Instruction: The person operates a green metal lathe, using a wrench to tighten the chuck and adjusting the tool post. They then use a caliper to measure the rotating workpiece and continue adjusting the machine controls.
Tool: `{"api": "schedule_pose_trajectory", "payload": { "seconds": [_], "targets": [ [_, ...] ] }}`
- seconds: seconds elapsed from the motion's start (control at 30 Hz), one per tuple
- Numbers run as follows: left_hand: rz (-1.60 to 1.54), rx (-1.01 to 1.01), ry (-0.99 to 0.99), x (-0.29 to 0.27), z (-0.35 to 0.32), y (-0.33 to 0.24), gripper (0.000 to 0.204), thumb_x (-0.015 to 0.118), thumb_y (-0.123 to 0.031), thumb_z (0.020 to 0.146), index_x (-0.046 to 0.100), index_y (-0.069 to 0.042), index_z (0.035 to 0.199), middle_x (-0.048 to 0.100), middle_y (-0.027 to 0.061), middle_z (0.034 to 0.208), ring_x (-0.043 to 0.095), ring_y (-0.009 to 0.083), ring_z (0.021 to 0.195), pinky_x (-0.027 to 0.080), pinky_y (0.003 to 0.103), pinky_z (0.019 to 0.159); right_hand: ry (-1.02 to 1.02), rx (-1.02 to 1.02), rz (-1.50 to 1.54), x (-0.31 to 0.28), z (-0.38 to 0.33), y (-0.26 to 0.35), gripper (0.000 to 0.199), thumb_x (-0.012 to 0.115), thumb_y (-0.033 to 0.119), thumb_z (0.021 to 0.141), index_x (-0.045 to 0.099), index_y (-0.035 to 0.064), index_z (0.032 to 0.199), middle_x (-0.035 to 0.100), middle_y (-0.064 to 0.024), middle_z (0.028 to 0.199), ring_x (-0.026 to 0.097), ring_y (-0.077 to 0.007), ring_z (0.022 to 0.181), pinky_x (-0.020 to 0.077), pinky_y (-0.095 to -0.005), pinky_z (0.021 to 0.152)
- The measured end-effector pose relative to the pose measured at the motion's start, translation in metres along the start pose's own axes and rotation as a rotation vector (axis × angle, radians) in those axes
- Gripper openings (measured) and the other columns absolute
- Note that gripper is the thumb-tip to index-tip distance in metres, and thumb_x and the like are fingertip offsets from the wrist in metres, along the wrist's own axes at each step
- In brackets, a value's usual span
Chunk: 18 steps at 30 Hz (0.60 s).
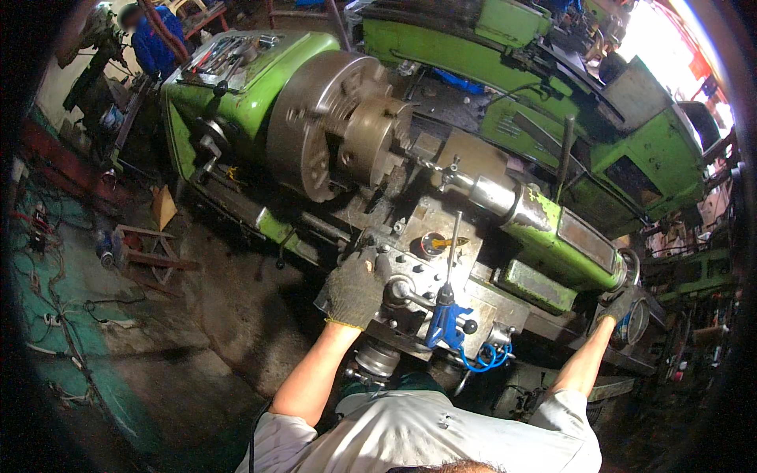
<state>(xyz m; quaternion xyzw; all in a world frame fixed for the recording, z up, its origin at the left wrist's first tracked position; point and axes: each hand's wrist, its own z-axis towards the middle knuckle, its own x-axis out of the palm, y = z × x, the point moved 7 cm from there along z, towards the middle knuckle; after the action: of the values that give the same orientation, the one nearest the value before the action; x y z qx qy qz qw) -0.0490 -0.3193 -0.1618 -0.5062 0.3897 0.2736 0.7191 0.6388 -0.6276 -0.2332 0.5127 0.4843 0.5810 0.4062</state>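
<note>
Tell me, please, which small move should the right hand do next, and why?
Probably the right hand should turn the wheel slightly: it is already there, at the tailstock's end, and the drill points toward the chuck. Whether its tip touches anything is unclear.

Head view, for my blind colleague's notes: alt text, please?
A gloved person at a green lathe, left hand near the carriage, right hand by the tailstock. A drill bit points toward the chuck; a blue air gun sits between the hands.
</note>
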Motion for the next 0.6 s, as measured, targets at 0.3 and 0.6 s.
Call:
{"api": "schedule_pose_trajectory", "payload": {
  "seconds": [0.3, 0.6],
  "targets": [
    [-0.117, -0.059, 0.038, -0.001, 0.003, 0.006, 0.037, 0.059, -0.033, 0.100, 0.067, 0.000, 0.112, 0.069, 0.0271, 0.098, 0.068, 0.0464, 0.090, 0.055, 0.054, 0.078, 0.022, 0.004, -0.194, -0.032, 0.025, -0.010, 0.036, 0.053, 0.050, 0.105, 0.064, 0.0160, 0.103, 0.058, 0.0045, 0.085, 0.055, -0.0117, 0.070, 0.0446, -0.0288, 0.054],
    [-0.457, 0.068, 0.010, -0.009, -0.005, 0.017, 0.053, 0.072, -0.017, 0.090, 0.056, -0.002, 0.138, 0.063, 0.0234, 0.123, 0.060, 0.0410, 0.117, 0.050, 0.048, 0.100, -0.214, -0.162, -0.603, -0.053, 0.082, 0.004, 0.068, 0.052, 0.070, 0.098, 0.072, 0.0092, 0.121, 0.069, -0.0093, 0.111, 0.062, -0.0259, 0.093, 0.0539, -0.0469, 0.072]
  ]
}}
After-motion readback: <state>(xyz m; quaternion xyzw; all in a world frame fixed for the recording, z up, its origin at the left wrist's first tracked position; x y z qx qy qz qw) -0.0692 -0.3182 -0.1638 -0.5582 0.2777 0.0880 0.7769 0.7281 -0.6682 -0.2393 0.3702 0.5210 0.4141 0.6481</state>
